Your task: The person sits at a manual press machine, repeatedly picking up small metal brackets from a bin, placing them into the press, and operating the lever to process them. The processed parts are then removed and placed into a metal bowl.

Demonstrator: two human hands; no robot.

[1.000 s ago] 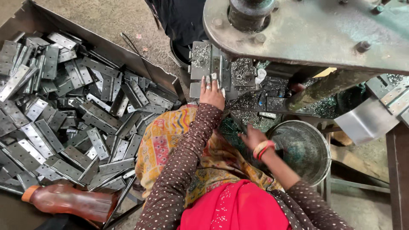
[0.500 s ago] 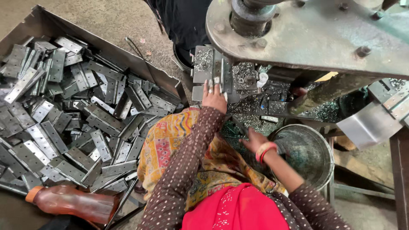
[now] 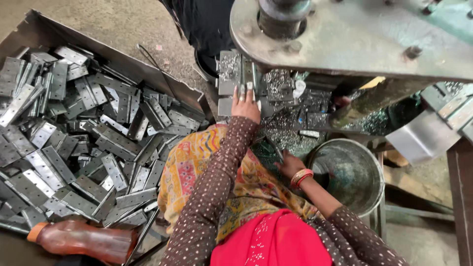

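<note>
The left hand [image 3: 245, 104] lies flat on the press worktop [image 3: 276, 106], fingers stretched forward and pressing a grey metal plate [image 3: 235, 74] that sits right under the edge of the heavy press head [image 3: 345, 34]. Its grip is not closed round anything: the palm and fingertips simply hold the plate down. The right hand [image 3: 289, 165] hangs lower, beside the rim of the steel bucket [image 3: 367, 162], fingers loosely curled; whether they pinch a small piece I cannot tell.

The main danger, as I judge it, is the fingertips of the left hand: they lie close to where the ram [image 3: 283, 17] comes down, and a stroke at this moment could catch them. The worktop is strewn with metal chips (sharp-looking and loose), so the plate could skid out of line or a finger be cut. The loose patterned scarf [image 3: 197, 167] drapes near the bed and could snag. The tray of hinge plates [image 3: 74, 143] lies well to the left.
</note>
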